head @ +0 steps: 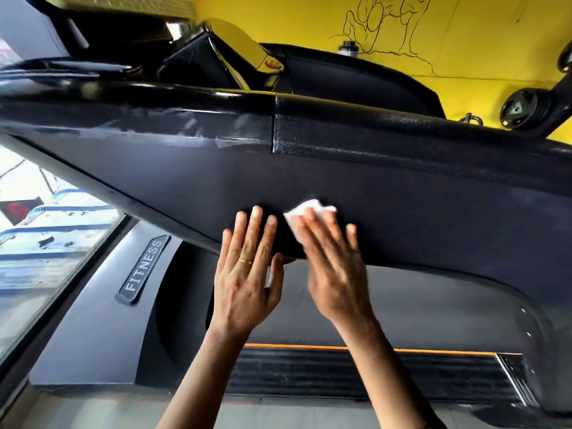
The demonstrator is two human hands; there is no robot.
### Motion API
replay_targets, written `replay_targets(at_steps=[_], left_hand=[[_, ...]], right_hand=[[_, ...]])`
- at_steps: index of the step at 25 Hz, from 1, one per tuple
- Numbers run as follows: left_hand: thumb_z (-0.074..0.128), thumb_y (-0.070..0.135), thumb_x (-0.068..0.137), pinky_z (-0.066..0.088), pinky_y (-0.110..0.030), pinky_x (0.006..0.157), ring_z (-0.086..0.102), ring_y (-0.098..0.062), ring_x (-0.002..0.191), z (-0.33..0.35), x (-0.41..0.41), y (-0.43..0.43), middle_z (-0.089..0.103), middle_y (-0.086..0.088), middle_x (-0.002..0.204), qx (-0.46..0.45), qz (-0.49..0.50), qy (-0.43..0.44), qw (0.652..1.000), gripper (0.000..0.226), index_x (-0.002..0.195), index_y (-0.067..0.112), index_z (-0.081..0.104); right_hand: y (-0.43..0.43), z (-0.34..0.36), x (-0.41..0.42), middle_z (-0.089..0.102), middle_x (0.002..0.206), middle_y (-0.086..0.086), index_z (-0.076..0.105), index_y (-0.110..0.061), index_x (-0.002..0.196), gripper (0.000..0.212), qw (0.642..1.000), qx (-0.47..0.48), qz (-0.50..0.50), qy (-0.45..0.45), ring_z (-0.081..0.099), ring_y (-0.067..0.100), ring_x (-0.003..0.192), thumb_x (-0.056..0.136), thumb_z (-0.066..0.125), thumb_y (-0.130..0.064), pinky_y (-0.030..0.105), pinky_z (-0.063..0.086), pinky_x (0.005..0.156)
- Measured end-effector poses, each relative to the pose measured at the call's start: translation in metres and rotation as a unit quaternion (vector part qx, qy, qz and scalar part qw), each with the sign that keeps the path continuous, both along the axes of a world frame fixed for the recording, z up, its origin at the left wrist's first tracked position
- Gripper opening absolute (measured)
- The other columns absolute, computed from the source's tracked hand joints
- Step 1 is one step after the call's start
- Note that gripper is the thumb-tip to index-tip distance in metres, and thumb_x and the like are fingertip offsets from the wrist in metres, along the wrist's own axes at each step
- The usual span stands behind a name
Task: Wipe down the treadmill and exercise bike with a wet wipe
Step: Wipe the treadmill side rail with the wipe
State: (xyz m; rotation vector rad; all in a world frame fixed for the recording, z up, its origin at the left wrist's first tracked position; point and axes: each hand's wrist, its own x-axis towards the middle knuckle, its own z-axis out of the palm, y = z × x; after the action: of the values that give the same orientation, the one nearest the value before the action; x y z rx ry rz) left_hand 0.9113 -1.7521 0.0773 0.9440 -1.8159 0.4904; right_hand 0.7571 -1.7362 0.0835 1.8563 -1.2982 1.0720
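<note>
Right fingers (332,235) flat on one wipe (305,212)

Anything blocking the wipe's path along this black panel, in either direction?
To the right, nothing visible: the black panel lies bare past the right hand pressing the wipe. To the left, the left hand rests flat on the panel, close beside the wipe.

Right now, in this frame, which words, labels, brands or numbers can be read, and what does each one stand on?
"FITNESS": raised letters on the oblong badge, fixed to the dark machine panel at lower left.
Red mark on the black sign outside the window: too blurred to read.
Red mark on the shiny yellow part at the top: too small to read.
The wipe shows no print.
</note>
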Motion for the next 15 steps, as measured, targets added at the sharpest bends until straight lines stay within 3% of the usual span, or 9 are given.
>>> replay_targets(at_steps=[4, 5, 8, 10, 13, 15], left_hand=[[0.047, 0.019, 0.094, 0.012, -0.039, 0.119, 0.009, -0.022, 0.147, -0.002, 0.004, 0.001, 0.000, 0.004, 0.161, 0.013, 0.010, 0.018, 1.000, 0.056, 0.146, 0.014, 0.024], [0.046, 0.019, 0.094, 0.012, -0.039, 0.119, 0.009, -0.022, 0.147, -0.003, 0.004, 0.001, 0.001, 0.002, 0.161, 0.017, 0.008, 0.017, 1.000, 0.056, 0.146, 0.014, 0.024], [0.047, 0.019, 0.093, 0.012, -0.039, 0.119, 0.009, -0.021, 0.147, -0.005, 0.003, 0.000, 0.007, -0.002, 0.159, 0.021, 0.007, 0.020, 1.000, 0.056, 0.145, 0.010, 0.028], [0.047, 0.019, 0.094, 0.012, -0.039, 0.119, 0.010, -0.022, 0.147, -0.006, 0.003, 0.000, 0.002, 0.001, 0.161, 0.019, 0.008, 0.021, 1.000, 0.055, 0.145, 0.010, 0.028], [0.047, 0.018, 0.094, 0.012, -0.038, 0.119, 0.010, -0.022, 0.147, -0.006, -0.001, 0.002, 0.000, 0.005, 0.160, 0.018, 0.012, 0.027, 0.999, 0.057, 0.146, 0.014, 0.025], [0.047, 0.018, 0.093, 0.012, -0.038, 0.119, 0.010, -0.021, 0.147, -0.005, -0.003, 0.002, 0.001, 0.002, 0.161, 0.019, 0.013, 0.026, 0.999, 0.057, 0.146, 0.014, 0.024]], right_hand=[[-0.002, 0.014, -0.005, 0.026, 0.150, 0.004, 0.029, -0.004, 0.144, 0.045, 0.977, -0.060, -0.063, -0.192, 0.000, 0.016, 0.147, 0.099, 0.031, -0.002, 0.038, 0.003, 0.119], [-0.004, 0.024, 0.007, 0.025, 0.151, 0.004, 0.028, -0.002, 0.143, 0.046, 0.979, -0.057, -0.045, -0.191, 0.000, 0.017, 0.147, 0.097, 0.033, 0.001, 0.038, 0.003, 0.119], [-0.004, 0.019, 0.018, 0.026, 0.154, -0.002, 0.027, -0.012, 0.147, 0.050, 1.000, -0.005, 0.028, -0.006, 0.007, 0.014, 0.147, 0.098, 0.028, -0.003, 0.036, 0.005, 0.118], [0.003, 0.001, -0.009, 0.026, 0.155, -0.005, 0.026, -0.021, 0.149, 0.055, 0.999, 0.005, -0.001, 0.043, 0.012, 0.011, 0.146, 0.097, 0.031, -0.005, 0.035, 0.006, 0.118], [0.007, 0.000, -0.032, 0.014, 0.159, -0.003, 0.025, -0.017, 0.146, 0.049, 0.991, -0.045, -0.065, -0.111, 0.004, 0.014, 0.147, 0.099, 0.030, -0.005, 0.038, 0.005, 0.119], [0.000, 0.021, -0.013, 0.020, 0.154, 0.004, 0.026, -0.005, 0.145, 0.044, 0.973, -0.063, -0.057, -0.213, 0.000, 0.018, 0.147, 0.102, 0.026, -0.006, 0.040, 0.005, 0.119]])
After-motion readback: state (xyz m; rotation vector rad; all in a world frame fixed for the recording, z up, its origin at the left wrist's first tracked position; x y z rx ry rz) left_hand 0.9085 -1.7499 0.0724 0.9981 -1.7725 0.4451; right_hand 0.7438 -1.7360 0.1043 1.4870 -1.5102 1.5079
